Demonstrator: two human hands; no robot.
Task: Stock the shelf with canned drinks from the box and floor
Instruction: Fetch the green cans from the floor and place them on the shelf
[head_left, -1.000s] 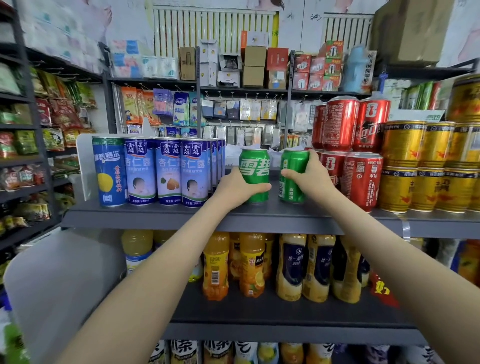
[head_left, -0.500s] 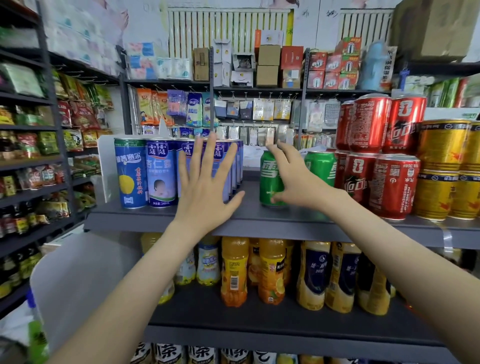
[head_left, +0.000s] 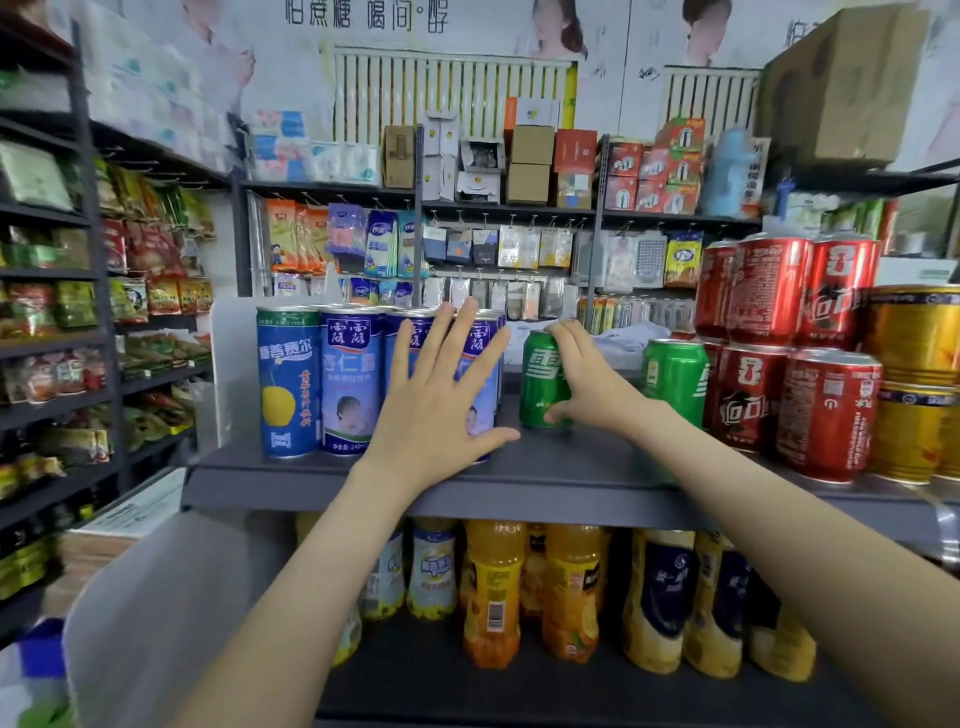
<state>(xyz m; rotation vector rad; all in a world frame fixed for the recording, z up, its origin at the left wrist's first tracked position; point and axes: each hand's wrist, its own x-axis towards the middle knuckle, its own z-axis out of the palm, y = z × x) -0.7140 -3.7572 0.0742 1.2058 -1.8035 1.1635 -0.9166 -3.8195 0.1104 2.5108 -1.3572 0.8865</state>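
Right hand (head_left: 587, 387) is wrapped around the left green can (head_left: 543, 382), fingers over the top rim and thumb low on its front near the base; the can stands upright on the grey shelf (head_left: 519, 470). Left hand (head_left: 441, 405) is open, fingers spread, holding nothing, hovering flat in front of the tall blue cans (head_left: 343, 384); can't tell if the palm actually touches them. Second green can (head_left: 675, 384) stands free further right, just beside the red cans (head_left: 789, 405), with a clear gap between the two green ones. My read: the step is positioning, lining the green cans up in the open slot between blue and red. To do it well: slide the gripped can rather than lift it, keep the base flat on the shelf so it doesn't tip, and keep the logo facing out. Close the gap between the green pair so both sit in one row, either snug against the red stack or starting a clean column with room behind for more. Left hand is usefully placed as a stop against the blue cans, since they're tall, narrow and likely to topple if bumped. Box and floor stock are not in view, so remaining count unknown.
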